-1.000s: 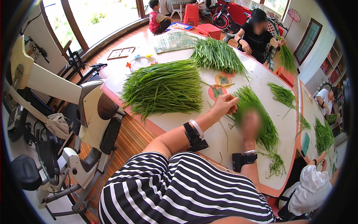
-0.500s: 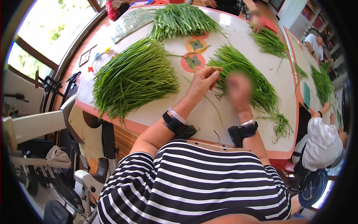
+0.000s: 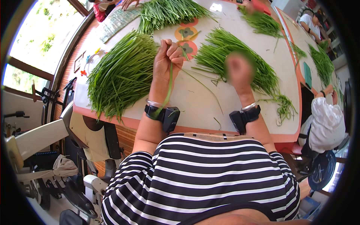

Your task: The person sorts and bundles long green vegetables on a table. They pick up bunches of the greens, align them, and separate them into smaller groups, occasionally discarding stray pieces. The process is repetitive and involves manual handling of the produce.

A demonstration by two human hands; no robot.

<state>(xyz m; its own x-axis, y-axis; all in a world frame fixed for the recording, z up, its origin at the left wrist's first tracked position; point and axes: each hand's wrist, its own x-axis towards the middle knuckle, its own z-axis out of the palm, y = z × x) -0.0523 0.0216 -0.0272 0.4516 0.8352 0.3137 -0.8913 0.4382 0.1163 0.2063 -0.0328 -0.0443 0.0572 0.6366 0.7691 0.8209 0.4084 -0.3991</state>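
My left hand (image 3: pixel 167 60) is raised over the middle of the white, pink-edged table (image 3: pixel 199 105), its fingers closed on a long green leaf (image 3: pixel 169 90) that hangs down over the wrist. To its left lies a large heap of long green leafy stalks (image 3: pixel 118 75). My right hand (image 3: pixel 240 69) is a blurred patch at the near part of a looser pile of the same stalks (image 3: pixel 215 45); its fingers cannot be made out. Short tangled trimmings (image 3: pixel 281 108) lie to the right of it.
More stalk piles lie at the back (image 3: pixel 172 15) and back right (image 3: pixel 258 22), near other people's hands. A person in white (image 3: pixel 322 123) works at the adjoining table with another pile (image 3: pixel 320 62). Exercise equipment (image 3: pixel 41 131) stands at my left. A teal block (image 3: pixel 308 73) lies at the right.
My view has tilted further down. My left hand has moved from the pile at right toward the left heap and turned upright, a leaf now hanging from it. My right hand remains by the pile.
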